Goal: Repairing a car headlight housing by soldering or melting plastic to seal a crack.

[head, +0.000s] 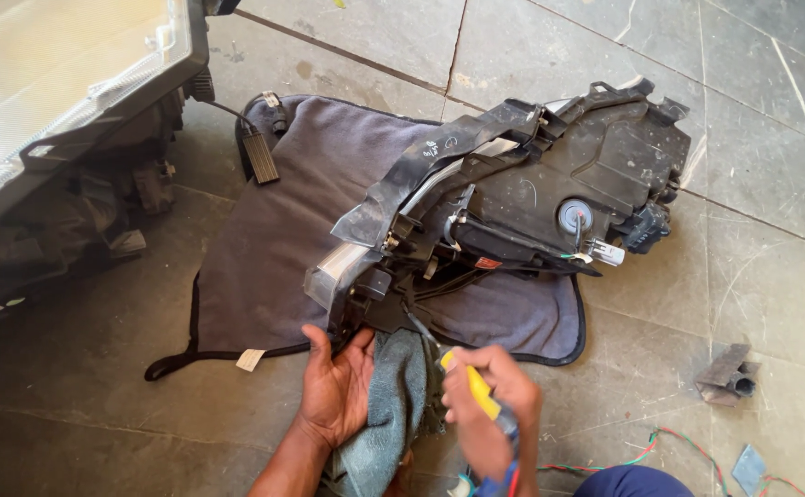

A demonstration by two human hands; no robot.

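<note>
A black car headlight housing point(531, 193) lies back-side up on a grey mat point(283, 230) spread on the tiled floor. My left hand point(336, 387) presses against the housing's near lower edge, with a blue-grey cloth point(393, 414) lying beside and under it. My right hand point(487, 414) grips a yellow-handled screwdriver point(476, 391) whose shaft points up into the housing's lower bracket. Loose wires and a white connector point(605, 251) hang from the housing's back.
A second headlight point(62, 110) with a clear lens stands at the upper left. A small black module point(260, 155) on a wire lies on the mat. A grey plastic piece point(726, 375) and red-green wires point(642, 456) lie on the floor at lower right.
</note>
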